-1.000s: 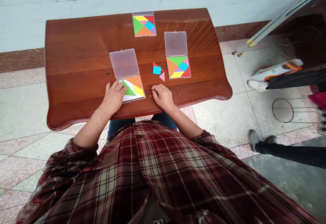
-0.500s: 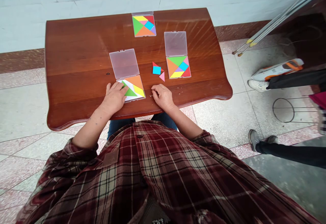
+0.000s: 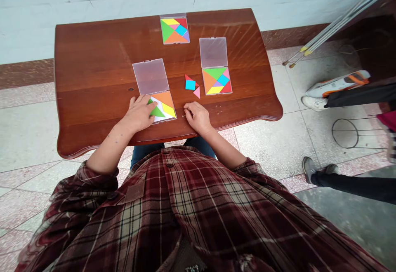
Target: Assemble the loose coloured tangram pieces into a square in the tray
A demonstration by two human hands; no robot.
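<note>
My left hand [image 3: 140, 113] lies over the near-left open tangram box with its fingers spread. Its fingertips rest on a green triangle [image 3: 157, 110] and cover part of it. An orange triangle [image 3: 165, 99] and a yellow parallelogram [image 3: 168, 109] lie in the same tray, with white showing between the pieces. My right hand [image 3: 198, 117] rests on the table right of this box, fingers curled together; whatever they may hold is hidden. Just beyond it lie a blue square [image 3: 190, 85], a partly covered red triangle [image 3: 187, 77] and a pink triangle [image 3: 197, 92].
A filled tangram box [image 3: 217, 80] stands open at the right, another filled one [image 3: 175, 31] at the table's back edge. The brown wooden table [image 3: 93, 70] touches the wall side. Crutches [image 3: 305, 51], a wire ring stand [image 3: 345, 133] and people's feet [image 3: 314, 103] are at right.
My left hand has shifted slightly away from me, and the green triangle has slid a little up and left under its fingertips. My right hand has stayed in place.
</note>
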